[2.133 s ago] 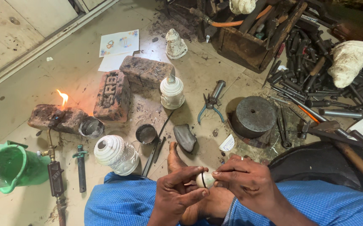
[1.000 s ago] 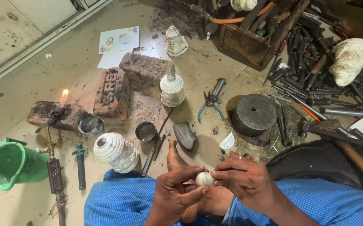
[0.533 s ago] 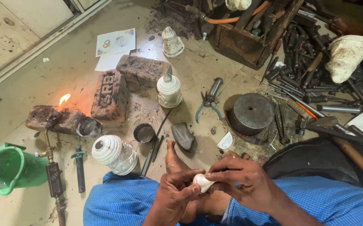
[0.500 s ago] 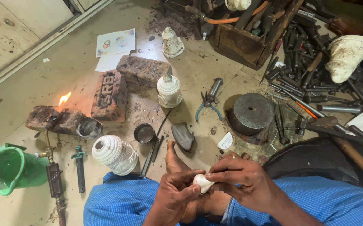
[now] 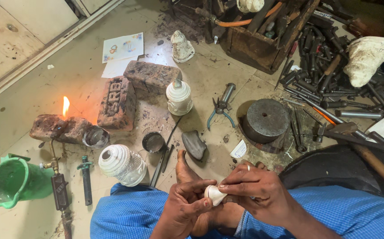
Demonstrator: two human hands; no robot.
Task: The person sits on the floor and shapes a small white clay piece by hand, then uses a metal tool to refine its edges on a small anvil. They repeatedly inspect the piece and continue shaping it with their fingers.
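Dusty concrete floor [image 5: 32,75] stretches ahead of the seated person. Well up and left of the hands, a flame [image 5: 65,106] burns on a brick [image 5: 59,128]. Left hand [image 5: 184,208] cups a small white piece [image 5: 214,194] from below, fingers curled; right hand [image 5: 254,192] pinches its right side, touching.
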